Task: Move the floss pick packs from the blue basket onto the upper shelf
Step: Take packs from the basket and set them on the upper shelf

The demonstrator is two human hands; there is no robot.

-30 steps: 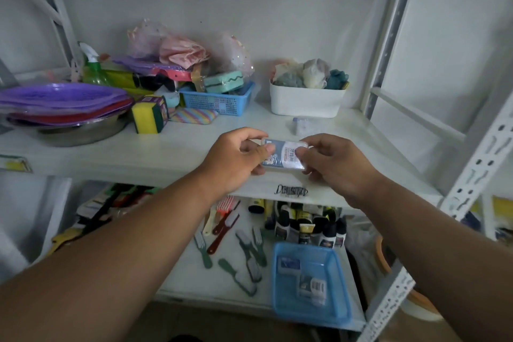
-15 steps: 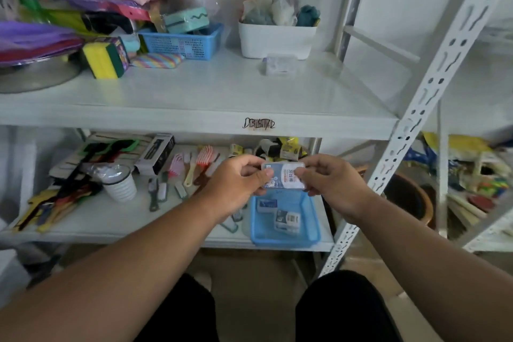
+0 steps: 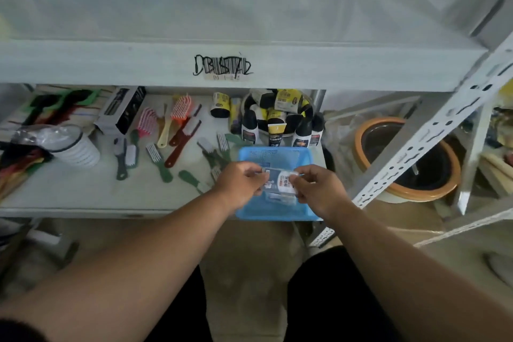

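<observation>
Left hand (image 3: 241,185) and right hand (image 3: 319,191), head view: both were extended over the blue basket (image 3: 273,209), and together they pinched one floss pick pack (image 3: 280,182) between curled fingers and thumbs, the left hand at the pack's left end, the right hand at its right end. The pack, with a blue-and-white label, was held just above the basket's interior. Beneath it, inside the basket, at least one more floss pick pack (image 3: 279,198) lay partly hidden by the hands; how many could not be told. The basket sat at the front right corner of the lower shelf (image 3: 83,197). Behind the basket stood a cluster of black-and-yellow bottles (image 3: 277,122). To its left lay several brushes (image 3: 177,130) with green, red, pink and orange handles, a dark box (image 3: 122,110) and a white cup (image 3: 76,147) under plastic film. The upper shelf (image 3: 249,8) spanned the top of the view, its front edge bearing a scribbled-over barcode label (image 3: 223,68). To the right, behind a perforated white upright (image 3: 433,130), stood an orange-rimmed pot (image 3: 410,161) on the floor.
</observation>
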